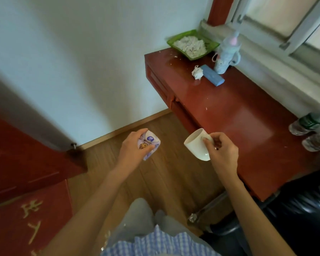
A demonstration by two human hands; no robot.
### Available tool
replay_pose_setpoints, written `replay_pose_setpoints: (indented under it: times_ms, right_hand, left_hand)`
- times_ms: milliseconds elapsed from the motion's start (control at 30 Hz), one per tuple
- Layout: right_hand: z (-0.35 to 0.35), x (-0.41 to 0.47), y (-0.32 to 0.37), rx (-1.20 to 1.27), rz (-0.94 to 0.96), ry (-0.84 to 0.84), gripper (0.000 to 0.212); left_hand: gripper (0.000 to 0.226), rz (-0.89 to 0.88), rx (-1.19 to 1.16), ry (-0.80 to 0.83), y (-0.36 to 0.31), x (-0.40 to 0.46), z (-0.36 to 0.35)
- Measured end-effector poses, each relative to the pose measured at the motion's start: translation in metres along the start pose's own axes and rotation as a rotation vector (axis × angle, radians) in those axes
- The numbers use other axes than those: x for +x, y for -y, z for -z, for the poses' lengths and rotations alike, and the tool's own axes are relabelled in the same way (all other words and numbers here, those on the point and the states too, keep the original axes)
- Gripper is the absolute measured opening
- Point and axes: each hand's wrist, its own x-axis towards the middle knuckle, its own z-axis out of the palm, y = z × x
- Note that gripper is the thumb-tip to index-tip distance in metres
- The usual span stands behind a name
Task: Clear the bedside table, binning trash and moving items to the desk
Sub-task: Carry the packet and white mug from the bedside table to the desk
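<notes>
both hands loaded at the desk [238, 115]: left hand [132, 149] wrapped around a tissue pack [151, 143] over the floor, right hand [222, 152] pinching a white mug [197, 145] by its handle at the desk's near edge. delivery step, looks like; next, set both down on bare top.

Glossy red surface [229, 115] under the window. Far corner: green tray [175, 40] of white scraps. Near it, crumpled tissue [197, 72] touching a blue case [212, 77], pale blue toy cup [224, 58] just behind. Right edge: two plastic bottles [310, 130]. Small white crumbs scattered.
</notes>
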Motion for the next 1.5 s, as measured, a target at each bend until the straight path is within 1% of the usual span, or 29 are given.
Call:
replay_pose_setpoints:
  times_ms: [100,233,367,567,733,967,1067,1233,1400,1500]
  right_hand:
    - [-0.005,0.026,-0.005,-0.011,-0.051,-0.015,0.010]
    - [-0.014,0.060,-0.012,-0.006,-0.132,-0.062,0.006]
    - [-0.025,0.102,-0.014,-0.032,-0.196,-0.113,0.008]
    - [-0.040,0.163,-0.008,-0.078,-0.307,-0.248,0.012]
    - [-0.046,0.197,-0.014,-0.086,-0.391,-0.367,0.006]
    - [-0.039,0.230,-0.038,-0.127,-0.496,-0.413,0.005]
    - [-0.033,0.247,-0.052,-0.129,-0.525,-0.418,0.006]
    - [-0.018,0.278,-0.078,-0.095,-0.566,-0.427,0.009]
    - [-0.001,0.299,-0.097,-0.092,-0.575,-0.446,0.005]
    - [0.007,0.303,-0.104,-0.083,-0.596,-0.463,0.006]
  left_hand:
    - [0.055,-0.030,0.000,0.054,-0.006,0.037,-0.013]
    - [0.054,-0.084,0.012,0.129,-0.010,0.095,-0.027]
    - [0.051,-0.130,0.017,0.206,-0.016,0.166,-0.042]
    - [0.054,-0.214,0.019,0.332,-0.036,0.272,-0.065]
    - [0.056,-0.280,0.059,0.453,-0.053,0.336,-0.093]
    - [0.056,-0.350,0.140,0.608,-0.078,0.394,-0.146]
    - [0.055,-0.380,0.157,0.619,-0.087,0.413,-0.171]
    - [0.051,-0.384,0.151,0.645,-0.104,0.435,-0.212]
    - [0.051,-0.413,0.224,0.704,-0.112,0.451,-0.251]
    - [0.050,-0.465,0.278,0.754,-0.115,0.457,-0.269]
